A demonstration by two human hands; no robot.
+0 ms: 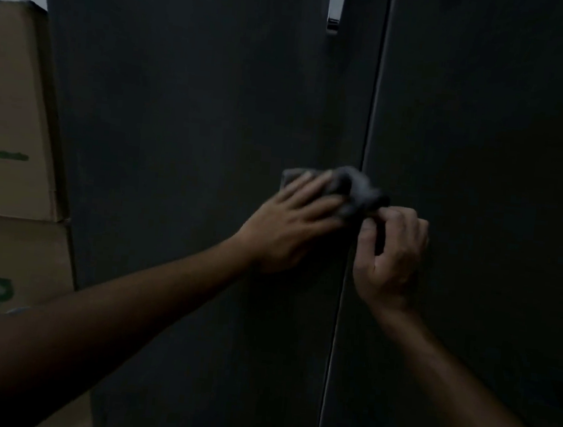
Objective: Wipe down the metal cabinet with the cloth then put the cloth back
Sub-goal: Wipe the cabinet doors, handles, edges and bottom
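Note:
A tall dark metal cabinet fills most of the view, with a vertical seam between its two doors running down the middle right. A bunched grey cloth lies against the cabinet right at that seam. My left hand is spread flat, pressing the cloth's left part onto the left door. My right hand pinches the cloth's right end between thumb and fingers, just right of the seam. The scene is dim and the cloth is slightly blurred.
Two stacked cardboard boxes with green print stand close against the cabinet's left side. A narrow bright gap shows at the top between the doors. A pale wall shows at the top left corner.

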